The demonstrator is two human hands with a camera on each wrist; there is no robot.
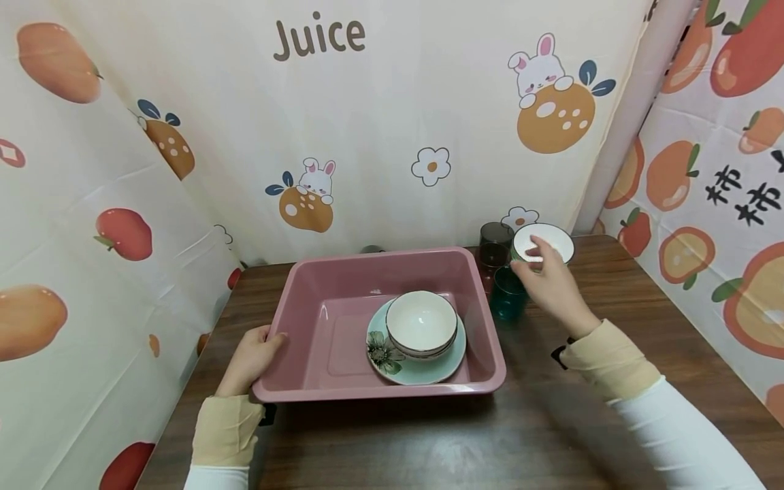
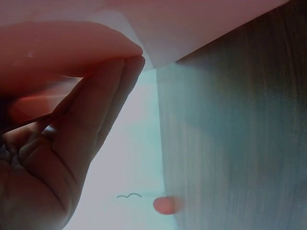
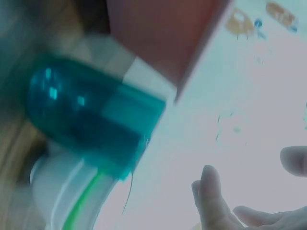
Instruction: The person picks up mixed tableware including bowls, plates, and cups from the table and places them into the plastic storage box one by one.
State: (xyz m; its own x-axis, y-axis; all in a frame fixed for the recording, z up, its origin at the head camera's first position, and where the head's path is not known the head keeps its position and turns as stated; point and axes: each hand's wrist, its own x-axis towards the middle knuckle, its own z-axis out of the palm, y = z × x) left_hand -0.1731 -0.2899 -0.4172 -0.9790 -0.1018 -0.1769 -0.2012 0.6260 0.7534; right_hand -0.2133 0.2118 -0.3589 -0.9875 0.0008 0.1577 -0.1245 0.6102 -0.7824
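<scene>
Left hand [image 1: 254, 357]: we are gripping the near left rim of the pink tub [image 1: 306, 299], thumb over the edge, fingers pressed together under the lip.
Pink tub: it is sitting on the wooden table [image 1: 551, 435], right in front of us.
Green plate [image 1: 422, 364]: it is lying in the tub's right half, flower print at its left edge.
White bowl [image 1: 421, 321]: it is resting on that plate, apparently stacked on a second bowl.
Teal cup [image 1: 505, 296]: it is standing just beside the tub's right wall.
Dark cups [image 1: 495, 246]: two are waiting behind the teal one.
Right hand [image 1: 548, 282]: we are reaching over the teal cup, fingers loosely spread, fingertips touching the small white bowl [image 1: 551, 239], nothing pinched.
</scene>
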